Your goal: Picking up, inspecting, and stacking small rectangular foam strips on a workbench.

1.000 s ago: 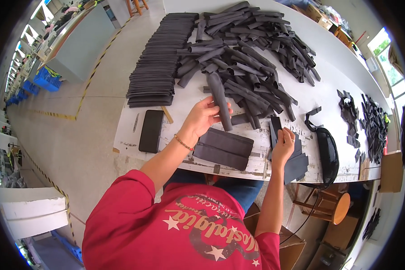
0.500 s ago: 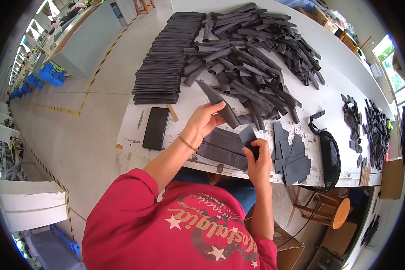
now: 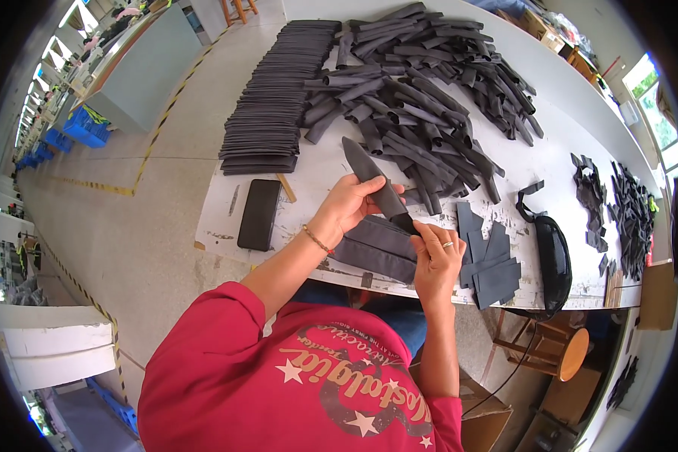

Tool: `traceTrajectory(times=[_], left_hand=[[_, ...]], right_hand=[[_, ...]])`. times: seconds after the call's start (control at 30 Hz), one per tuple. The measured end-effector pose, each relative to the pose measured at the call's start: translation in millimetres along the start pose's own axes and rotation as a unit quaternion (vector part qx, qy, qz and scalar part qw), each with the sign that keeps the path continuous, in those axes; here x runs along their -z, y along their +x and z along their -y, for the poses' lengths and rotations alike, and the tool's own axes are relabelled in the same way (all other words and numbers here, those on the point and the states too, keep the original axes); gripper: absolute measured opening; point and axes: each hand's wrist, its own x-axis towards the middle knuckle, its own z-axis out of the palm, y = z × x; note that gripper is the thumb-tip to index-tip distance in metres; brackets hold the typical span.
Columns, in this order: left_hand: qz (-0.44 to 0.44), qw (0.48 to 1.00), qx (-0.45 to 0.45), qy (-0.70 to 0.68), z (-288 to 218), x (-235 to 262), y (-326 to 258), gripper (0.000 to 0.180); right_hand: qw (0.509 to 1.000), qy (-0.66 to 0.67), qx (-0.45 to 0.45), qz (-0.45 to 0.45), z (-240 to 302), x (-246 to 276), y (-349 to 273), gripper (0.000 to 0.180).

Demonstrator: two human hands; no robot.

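Two hands (image 3: 354, 205) (image 3: 437, 260), black strip (image 3: 373, 175), lower end hidden

A person in a red short-sleeved T-shirt (image 3: 279, 377) printed with white stars and curved lettering, bare forearms, a thin gold bracelet (image 3: 316, 239) on the left wrist and a ring (image 3: 447, 244) on the right hand (image 3: 435, 260)

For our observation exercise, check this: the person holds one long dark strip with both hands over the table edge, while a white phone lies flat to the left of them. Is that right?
Not quite. The head view shows the phone is black, not white. The rest holds: the left hand and right hand both grip one long dark strip over the table edge, and the phone lies flat to their left.
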Motion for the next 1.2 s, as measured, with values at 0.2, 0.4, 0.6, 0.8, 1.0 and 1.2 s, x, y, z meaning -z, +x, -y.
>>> traceTrajectory(times=[0.2, 0.4, 0.6, 0.8, 1.0, 1.2], left_hand=[[0.036, 0.999, -0.003, 0.009, 0, -1, -6, 0.018], [0.035, 0.998, -0.050, 0.025, -4, -24, -22, 0.019], [0.068, 0.986, -0.144, -0.056, 5, -51, -35, 0.024], [0.121, 0.983, -0.141, 0.009, 20, -34, -21, 0.025], [0.091, 0.988, -0.076, -0.096, 30, -30, -22, 0.027], [0.112, 0.982, -0.060, -0.139, 48, -39, -26, 0.031]], right_hand=[[0.994, -0.082, 0.039, -0.056, -3, 1, 6, 0.028], [0.990, -0.106, 0.060, -0.072, 9, -5, 11, 0.033], [0.998, 0.060, 0.012, -0.028, 21, -23, 12, 0.057], [0.998, 0.055, -0.015, 0.009, 4, -25, -14, 0.042], [0.998, 0.059, 0.001, 0.016, 12, -28, 8, 0.035], [0.995, 0.096, 0.004, 0.034, 9, -27, 5, 0.017]])
